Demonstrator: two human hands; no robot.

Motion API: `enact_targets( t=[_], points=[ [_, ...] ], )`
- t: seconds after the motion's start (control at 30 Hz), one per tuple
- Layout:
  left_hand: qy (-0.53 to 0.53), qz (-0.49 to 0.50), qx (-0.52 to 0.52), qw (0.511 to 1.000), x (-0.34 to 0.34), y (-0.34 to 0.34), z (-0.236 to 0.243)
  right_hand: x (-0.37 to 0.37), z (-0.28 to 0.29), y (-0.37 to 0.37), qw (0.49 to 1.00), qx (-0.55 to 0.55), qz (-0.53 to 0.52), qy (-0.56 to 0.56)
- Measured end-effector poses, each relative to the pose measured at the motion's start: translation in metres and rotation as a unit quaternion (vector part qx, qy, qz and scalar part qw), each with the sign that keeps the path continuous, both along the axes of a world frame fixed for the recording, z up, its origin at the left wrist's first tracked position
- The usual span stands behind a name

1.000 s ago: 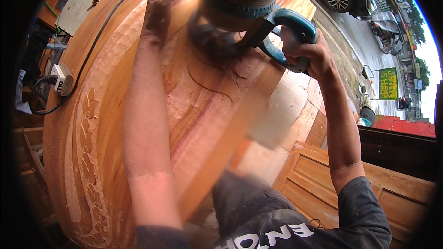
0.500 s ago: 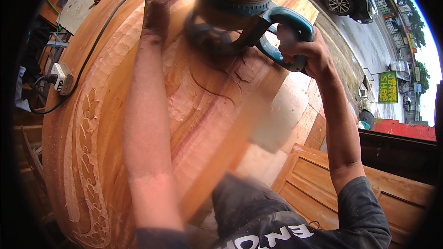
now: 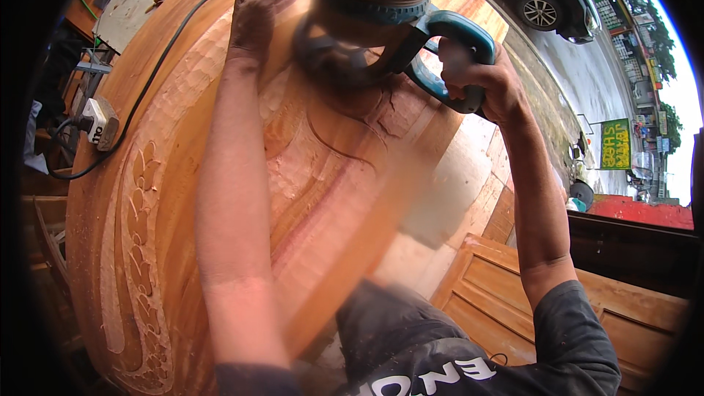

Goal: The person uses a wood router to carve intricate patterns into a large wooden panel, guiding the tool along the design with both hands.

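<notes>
A router [image 3: 378, 0] with a ridged round body and teal handles stands on a large carved wooden panel [image 3: 187, 198] at the top of the view. My right hand [image 3: 488, 81] is closed round its D-shaped teal handle [image 3: 462, 29]. On the other side, my left hand [image 3: 253, 11] wraps its fingers about a dark part of the router; the fingertips are partly hidden. Shallow gouged hollows and curved outlines mark the wood below the router. A carved scale-like band [image 3: 139, 249] runs down the panel's left side. The cutting end is blurred and hidden.
A black cord [image 3: 158, 77] crosses the panel's left part to a white socket block [image 3: 97, 123] at its edge. A panelled wooden door [image 3: 499, 301] lies at the lower right. Beyond are a parked car [image 3: 535, 0], a wet road and a yellow-green sign [image 3: 615, 144].
The view has shifted very slightly. Both hands stay on the router, and it has hardly moved over the panel.
</notes>
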State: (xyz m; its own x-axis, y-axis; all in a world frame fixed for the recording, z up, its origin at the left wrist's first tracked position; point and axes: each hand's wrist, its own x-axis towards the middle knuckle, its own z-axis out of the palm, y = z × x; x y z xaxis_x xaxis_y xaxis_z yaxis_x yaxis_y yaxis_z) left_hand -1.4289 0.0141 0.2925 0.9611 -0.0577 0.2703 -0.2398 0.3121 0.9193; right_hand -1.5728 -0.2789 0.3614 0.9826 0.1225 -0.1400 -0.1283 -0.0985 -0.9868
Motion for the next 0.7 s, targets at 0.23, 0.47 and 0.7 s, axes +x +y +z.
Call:
enact_targets(
  t=[0.23, 0.47, 0.7],
  points=[
    [0.047, -0.011, 0.000, 0.999, 0.008, 0.007, -0.016, -0.001, 0.002, 0.000, 1.000, 0.001, -0.006, 0.004],
    [0.015, -0.032, 0.042, 0.998, 0.015, 0.013, -0.024, -0.004, 0.004, -0.004, 1.000, -0.009, -0.009, 0.007],
    [0.027, -0.045, 0.051, 0.997, 0.008, 0.008, -0.018, -0.009, 0.007, -0.007, 1.000, -0.023, -0.014, 0.007]
  ],
)
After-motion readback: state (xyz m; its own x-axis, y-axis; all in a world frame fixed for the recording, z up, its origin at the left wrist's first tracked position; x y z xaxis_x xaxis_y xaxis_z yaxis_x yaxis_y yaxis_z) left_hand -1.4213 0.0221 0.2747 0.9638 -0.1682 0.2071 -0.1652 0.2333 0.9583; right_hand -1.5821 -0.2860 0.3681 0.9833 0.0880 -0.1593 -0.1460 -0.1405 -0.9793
